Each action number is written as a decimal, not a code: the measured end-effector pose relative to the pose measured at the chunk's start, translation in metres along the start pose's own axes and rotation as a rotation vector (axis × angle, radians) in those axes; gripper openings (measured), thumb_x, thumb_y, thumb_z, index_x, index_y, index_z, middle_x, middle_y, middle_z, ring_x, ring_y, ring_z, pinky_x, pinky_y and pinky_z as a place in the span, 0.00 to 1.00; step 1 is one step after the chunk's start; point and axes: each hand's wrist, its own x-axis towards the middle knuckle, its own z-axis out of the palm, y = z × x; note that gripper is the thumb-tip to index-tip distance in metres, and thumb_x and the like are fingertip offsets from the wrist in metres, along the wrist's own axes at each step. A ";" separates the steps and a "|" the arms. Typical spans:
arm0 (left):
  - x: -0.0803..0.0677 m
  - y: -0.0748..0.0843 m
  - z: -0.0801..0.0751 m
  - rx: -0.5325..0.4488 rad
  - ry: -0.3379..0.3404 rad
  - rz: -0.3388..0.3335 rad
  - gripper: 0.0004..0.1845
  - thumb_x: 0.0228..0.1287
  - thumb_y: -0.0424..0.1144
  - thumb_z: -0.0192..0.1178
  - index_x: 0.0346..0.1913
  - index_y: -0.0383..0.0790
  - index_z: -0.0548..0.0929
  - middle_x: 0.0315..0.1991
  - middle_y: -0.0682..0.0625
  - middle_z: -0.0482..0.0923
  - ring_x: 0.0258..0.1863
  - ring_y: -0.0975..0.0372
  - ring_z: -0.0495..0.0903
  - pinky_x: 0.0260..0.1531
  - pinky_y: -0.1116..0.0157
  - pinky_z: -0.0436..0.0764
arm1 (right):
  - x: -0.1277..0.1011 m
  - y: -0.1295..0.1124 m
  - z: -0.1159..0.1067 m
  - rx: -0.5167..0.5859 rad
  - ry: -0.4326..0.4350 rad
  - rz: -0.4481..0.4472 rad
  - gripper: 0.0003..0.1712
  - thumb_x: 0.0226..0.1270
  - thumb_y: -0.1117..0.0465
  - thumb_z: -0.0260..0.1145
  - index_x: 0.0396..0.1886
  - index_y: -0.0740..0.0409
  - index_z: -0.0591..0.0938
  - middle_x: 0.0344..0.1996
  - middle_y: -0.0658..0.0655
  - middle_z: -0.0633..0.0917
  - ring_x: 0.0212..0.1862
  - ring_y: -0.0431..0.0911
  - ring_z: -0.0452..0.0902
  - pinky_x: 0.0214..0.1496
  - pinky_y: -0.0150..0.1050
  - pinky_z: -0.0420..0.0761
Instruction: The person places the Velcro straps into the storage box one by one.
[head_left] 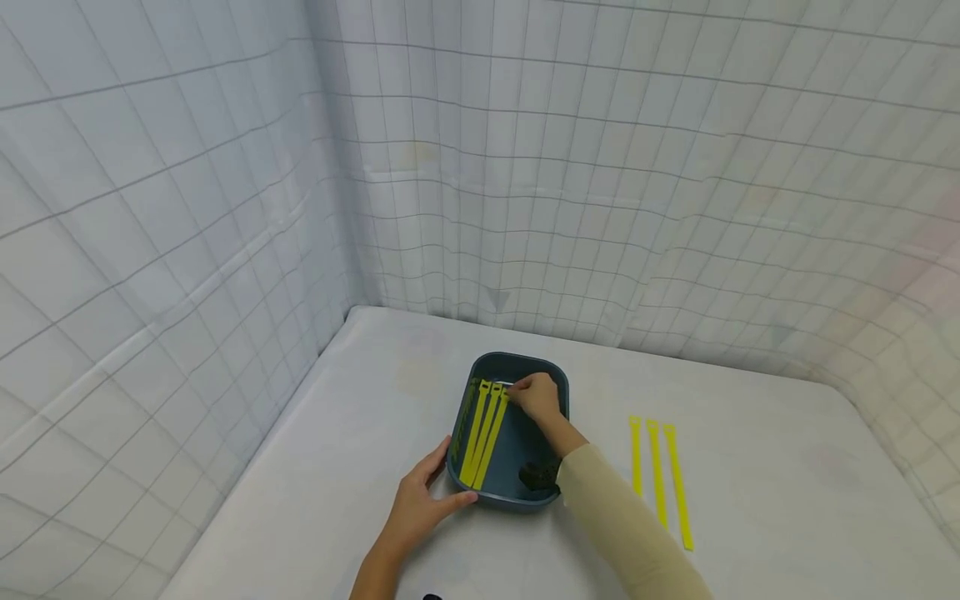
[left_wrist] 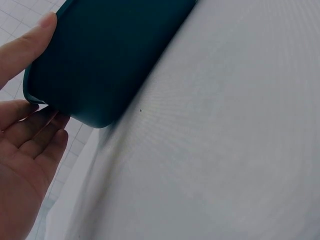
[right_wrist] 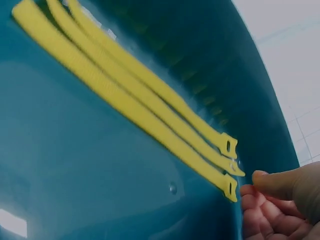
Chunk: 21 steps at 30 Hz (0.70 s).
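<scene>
Three yellow straps (head_left: 483, 433) lie side by side along the left wall of the dark teal tray (head_left: 551, 379), slotted ends at its far edge. The right hand (head_left: 536, 397) has its grip curled at those ends (pinching or only touching, I cannot tell). The left hand (head_left: 420, 504), fingers straight, presses the tray's near left corner, likely steadying it. Three more straps (head_left: 660, 479) lie toward the worktop's right edge

Right arm (head_left: 622, 525) – long beige sleeve, snug, ends just above wrist. Left forearm (head_left: 375, 571) bare, no sleeve – both hands w/o gloves.
</scene>
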 end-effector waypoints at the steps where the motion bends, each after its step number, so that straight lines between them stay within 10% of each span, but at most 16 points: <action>1: 0.000 0.000 0.000 -0.002 -0.002 0.002 0.48 0.43 0.48 0.73 0.68 0.39 0.62 0.66 0.46 0.62 0.64 0.55 0.60 0.61 0.60 0.63 | 0.000 0.001 0.000 0.015 0.000 -0.023 0.07 0.57 0.65 0.67 0.29 0.67 0.85 0.25 0.58 0.84 0.26 0.47 0.79 0.27 0.38 0.82; 10: -0.001 0.002 0.003 0.011 0.009 -0.011 0.49 0.41 0.47 0.74 0.68 0.39 0.63 0.65 0.46 0.62 0.64 0.55 0.62 0.60 0.59 0.65 | -0.006 -0.010 -0.010 0.160 -0.034 -0.229 0.10 0.59 0.61 0.67 0.33 0.65 0.85 0.27 0.57 0.84 0.30 0.50 0.80 0.28 0.36 0.81; 21: 0.002 0.002 0.001 0.005 0.005 -0.015 0.49 0.40 0.47 0.74 0.67 0.38 0.63 0.66 0.46 0.61 0.64 0.55 0.61 0.61 0.60 0.64 | -0.014 -0.015 -0.042 0.212 0.001 -0.219 0.10 0.58 0.63 0.67 0.36 0.65 0.84 0.30 0.57 0.84 0.34 0.48 0.79 0.36 0.40 0.82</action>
